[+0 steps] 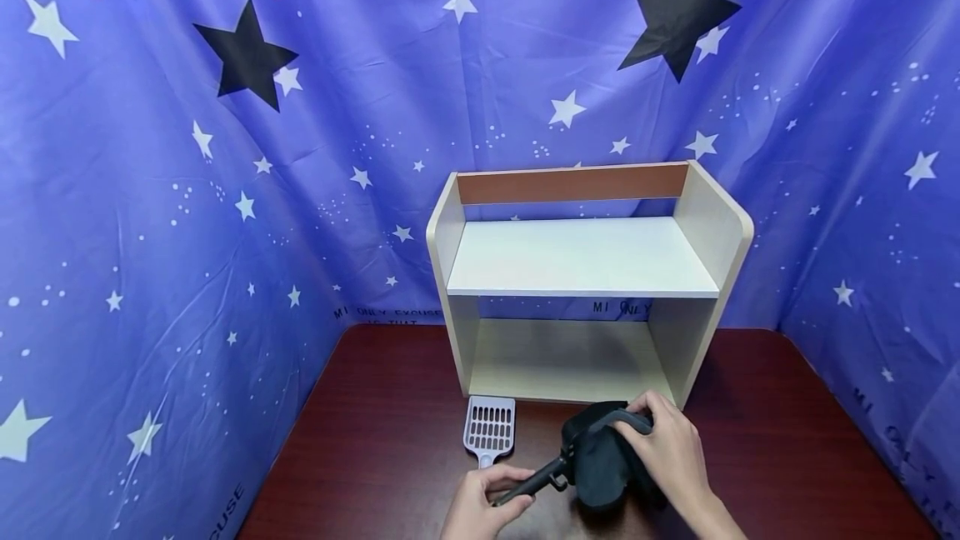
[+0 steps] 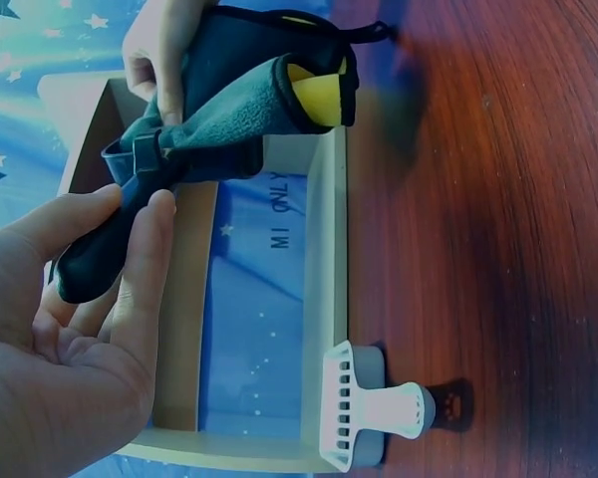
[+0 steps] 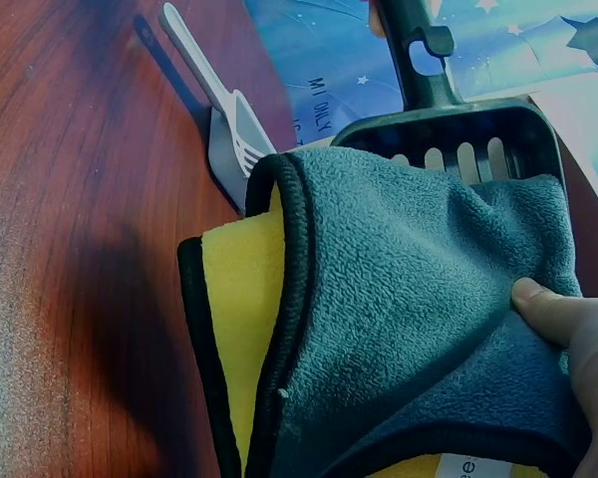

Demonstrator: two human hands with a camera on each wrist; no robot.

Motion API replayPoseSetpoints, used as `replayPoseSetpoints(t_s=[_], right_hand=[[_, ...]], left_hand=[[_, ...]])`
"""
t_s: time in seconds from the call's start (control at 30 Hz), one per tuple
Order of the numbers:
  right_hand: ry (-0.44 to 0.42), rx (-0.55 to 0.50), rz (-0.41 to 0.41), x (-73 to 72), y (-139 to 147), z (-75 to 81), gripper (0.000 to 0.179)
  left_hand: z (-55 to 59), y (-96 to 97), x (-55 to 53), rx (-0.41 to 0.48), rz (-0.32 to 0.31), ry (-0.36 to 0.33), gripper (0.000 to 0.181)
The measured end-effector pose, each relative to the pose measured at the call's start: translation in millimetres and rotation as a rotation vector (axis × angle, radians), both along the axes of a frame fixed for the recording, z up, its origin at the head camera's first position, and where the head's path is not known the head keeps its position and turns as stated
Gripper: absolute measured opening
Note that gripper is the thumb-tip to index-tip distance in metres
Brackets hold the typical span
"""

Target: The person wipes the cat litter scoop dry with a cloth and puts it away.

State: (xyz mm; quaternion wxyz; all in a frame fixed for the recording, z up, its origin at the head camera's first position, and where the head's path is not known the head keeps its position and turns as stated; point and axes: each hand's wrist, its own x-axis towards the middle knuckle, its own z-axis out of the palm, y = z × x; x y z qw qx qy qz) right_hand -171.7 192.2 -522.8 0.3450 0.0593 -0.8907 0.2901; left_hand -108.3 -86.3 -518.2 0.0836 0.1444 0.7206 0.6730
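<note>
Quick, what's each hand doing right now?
Left hand: holding the black scoop by its handle.
Right hand: holding the gray-and-yellow cloth against the scoop's head.

In the right wrist view, the cloth [image 3: 409, 289] under the right thumb [image 3: 545, 311] hides most of the head of the black scoop [image 3: 448, 115]; the other right fingers are out of sight. A white label [image 3: 458, 466], down and left from the thumb, is cut off by the bottom edge. In the head view, the left fingers [image 1: 507, 474] cover the end of the handle of the grey scoop [image 1: 490, 433].
</note>
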Motion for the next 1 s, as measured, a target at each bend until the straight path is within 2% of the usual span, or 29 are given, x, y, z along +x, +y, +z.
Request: replayPoseSetpoints(t_s=[0.13, 0.33, 0.53, 0.67, 0.77, 1.0], right_hand=[[-0.022, -0.014, 0.001, -0.3, 2, 1.3, 0.04], [-0.081, -0.035, -0.022, -1.6, 7, 2.8, 0.034], [-0.172, -0.074, -0.058, -2.4, 13, 5.2, 0.028], [-0.223, -0.113, -0.046, -2.4, 15, 6.8, 0.024], [-0.263, -0.147, 0.006, -3.3, 16, 6.2, 0.021], [-0.304, -0.247, 0.206, -1.6, 17, 5.5, 0.01]], left_hand=[[0.9, -4.0, 0.5, 0.0, -0.018, 0.023, 0.026], [2.1, -7.7, -1.1, 0.018, -0.015, -0.02, 0.027], [-1.2, -11.3, -2.3, 0.026, -0.007, -0.025, 0.03], [-2.9, -14.5, -2.3, 0.032, -0.006, -0.033, 0.032], [-3.1, -16.2, -2.0, 0.037, -0.001, -0.036, 0.033], [-1.1, -17.0, -3.0, 0.079, 0.029, -0.063, 0.035]])
